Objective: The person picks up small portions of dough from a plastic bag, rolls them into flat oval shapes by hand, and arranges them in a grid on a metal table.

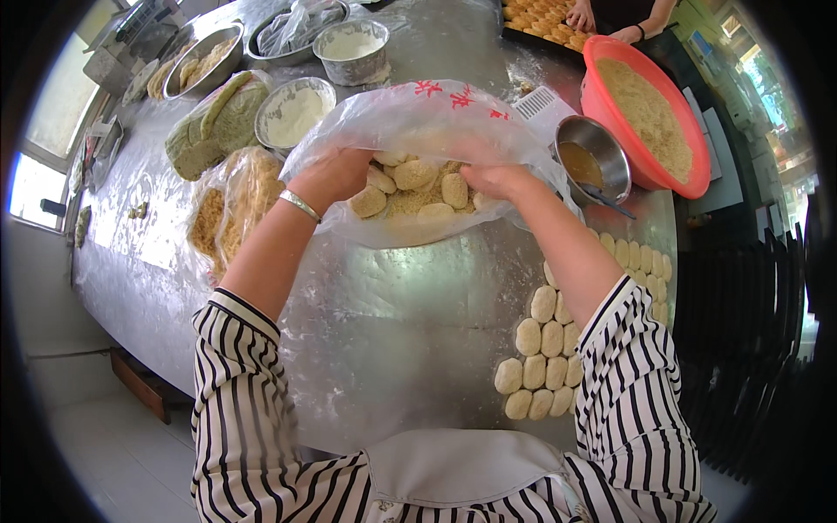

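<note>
A clear plastic bag (418, 121) with red printing lies open on the metal table (392, 340). Inside it are several oval dough pieces (414, 175) among pale brown crumbs (409, 204). My left hand (340, 171) is at the bag's left side, its fingers partly hidden by the plastic and dough. On the right, my right hand (487, 175) reaches under the bag's upper film, fingertips beside a coated dough piece (454, 190). Whether either hand grips the plastic or a piece cannot be told. Rows of oval dough pieces (543, 338) lie on the table by my right forearm.
Left of the bag are bagged brown filling (252, 189), green dough (212, 124) and a bowl of flour (294, 112). A steel bowl of liquid (582, 163) and a red basin of crumbs (644, 118) stand at right. Another person's hands (580, 16) are over a tray of pastries (536, 16).
</note>
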The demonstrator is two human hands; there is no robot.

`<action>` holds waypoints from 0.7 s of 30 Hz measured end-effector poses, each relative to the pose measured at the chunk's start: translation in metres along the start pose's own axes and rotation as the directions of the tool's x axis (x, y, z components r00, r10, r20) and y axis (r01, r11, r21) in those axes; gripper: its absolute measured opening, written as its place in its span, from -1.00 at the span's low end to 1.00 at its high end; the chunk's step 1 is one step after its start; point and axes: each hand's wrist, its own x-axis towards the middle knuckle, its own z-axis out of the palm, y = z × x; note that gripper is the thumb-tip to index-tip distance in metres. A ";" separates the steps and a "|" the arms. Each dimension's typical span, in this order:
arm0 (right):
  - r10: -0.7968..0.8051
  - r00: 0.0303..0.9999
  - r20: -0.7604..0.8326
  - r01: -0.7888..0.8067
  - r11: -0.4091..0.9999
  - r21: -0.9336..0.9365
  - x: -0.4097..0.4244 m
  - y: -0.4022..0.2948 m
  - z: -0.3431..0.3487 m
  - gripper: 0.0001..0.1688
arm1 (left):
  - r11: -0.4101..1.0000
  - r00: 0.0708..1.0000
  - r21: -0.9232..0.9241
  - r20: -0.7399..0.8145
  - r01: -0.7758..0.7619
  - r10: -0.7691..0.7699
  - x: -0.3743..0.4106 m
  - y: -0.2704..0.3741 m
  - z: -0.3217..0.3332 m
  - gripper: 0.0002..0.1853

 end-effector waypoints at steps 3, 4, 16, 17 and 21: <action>-0.012 0.973 0.231 -0.018 0.992 0.127 -0.008 -0.018 -0.009 -0.46 | 0.997 0.996 -0.051 0.075 0.056 -0.052 -0.003 -0.002 0.001 -0.64; -0.009 0.936 0.351 -0.061 0.980 0.188 -0.008 -0.028 -0.020 -0.44 | 0.996 0.996 -0.081 0.086 0.044 -0.037 -0.006 0.000 -0.001 -0.63; 0.098 0.969 0.227 -0.046 0.974 -0.224 -0.034 -0.058 -0.030 -0.59 | 0.978 0.949 0.106 -0.243 -0.178 0.199 -0.006 0.047 0.035 -0.61; 0.109 0.961 0.254 -0.043 0.967 -0.249 -0.037 -0.059 -0.032 -0.62 | 0.987 0.958 0.076 -0.239 -0.143 0.157 -0.007 0.047 0.036 -0.58; 0.111 0.950 0.293 -0.031 0.963 -0.267 -0.050 -0.060 -0.051 -0.72 | 0.948 0.979 -0.251 -0.009 0.196 -0.205 -0.006 0.055 0.014 -0.57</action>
